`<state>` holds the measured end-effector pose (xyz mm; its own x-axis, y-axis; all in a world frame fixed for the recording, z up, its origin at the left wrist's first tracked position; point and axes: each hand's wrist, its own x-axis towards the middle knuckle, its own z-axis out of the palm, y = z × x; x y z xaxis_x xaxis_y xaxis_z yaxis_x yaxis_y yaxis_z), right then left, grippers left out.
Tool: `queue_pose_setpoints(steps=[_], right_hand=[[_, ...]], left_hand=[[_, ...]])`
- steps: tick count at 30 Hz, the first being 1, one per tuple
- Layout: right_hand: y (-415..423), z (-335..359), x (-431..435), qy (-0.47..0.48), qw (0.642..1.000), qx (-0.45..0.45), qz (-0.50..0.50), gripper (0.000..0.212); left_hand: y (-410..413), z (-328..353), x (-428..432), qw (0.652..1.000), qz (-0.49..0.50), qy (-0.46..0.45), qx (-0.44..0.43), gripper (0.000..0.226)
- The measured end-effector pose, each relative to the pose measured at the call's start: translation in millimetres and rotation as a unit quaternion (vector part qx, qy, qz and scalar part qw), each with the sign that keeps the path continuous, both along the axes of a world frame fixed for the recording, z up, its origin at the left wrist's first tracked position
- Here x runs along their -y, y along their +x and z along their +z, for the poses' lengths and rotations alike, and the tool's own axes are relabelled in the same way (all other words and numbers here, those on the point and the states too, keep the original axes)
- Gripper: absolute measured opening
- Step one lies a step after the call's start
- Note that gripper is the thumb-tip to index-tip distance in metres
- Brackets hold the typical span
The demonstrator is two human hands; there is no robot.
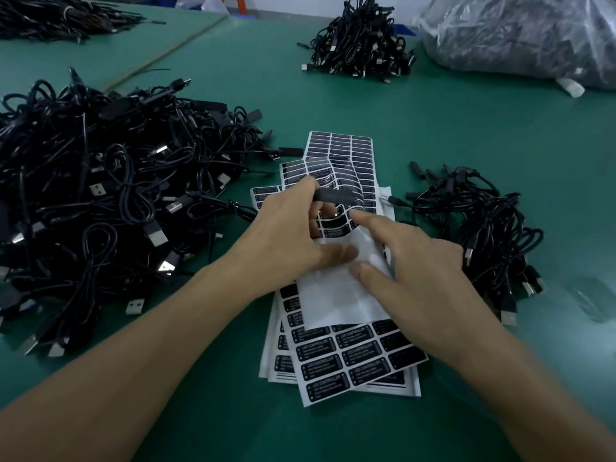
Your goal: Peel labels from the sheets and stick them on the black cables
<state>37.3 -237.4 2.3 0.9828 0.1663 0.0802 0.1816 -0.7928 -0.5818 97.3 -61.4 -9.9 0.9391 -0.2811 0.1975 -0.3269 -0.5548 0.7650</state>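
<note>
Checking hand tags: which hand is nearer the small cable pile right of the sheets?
Right. The right hand sits just beside the small cable pile; the left hand is farther left, over the label sheets.

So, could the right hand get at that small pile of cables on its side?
Probably yes: the small cable pile lies just beside the right hand with nothing between, though that hand is busy on the label sheet.

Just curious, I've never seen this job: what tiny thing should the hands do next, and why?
Probably the right hand peels the label at its forefinger off the curled sheet, since the left hand holds a black cable just above it.
</note>
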Motion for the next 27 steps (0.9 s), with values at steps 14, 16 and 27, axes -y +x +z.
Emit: queue_pose_setpoints(steps=[14, 16, 27], right_hand=[[9, -10, -1, 0.325, 0.938, 0.060, -0.103, 0.034], [7, -11, -4, 0.328, 0.940, 0.050, -0.085, 0.034], [9, -15, -7, 0.308, 0.947, 0.048, -0.084, 0.026]], left_hand=[[-4, 1, 1, 0.991, -0.024, -0.076, 0.109, 0.025], [-5, 0, 4, 0.989, -0.019, -0.070, 0.127, 0.020], [-9, 2, 9, 0.990, -0.049, -0.086, 0.098, 0.039]])
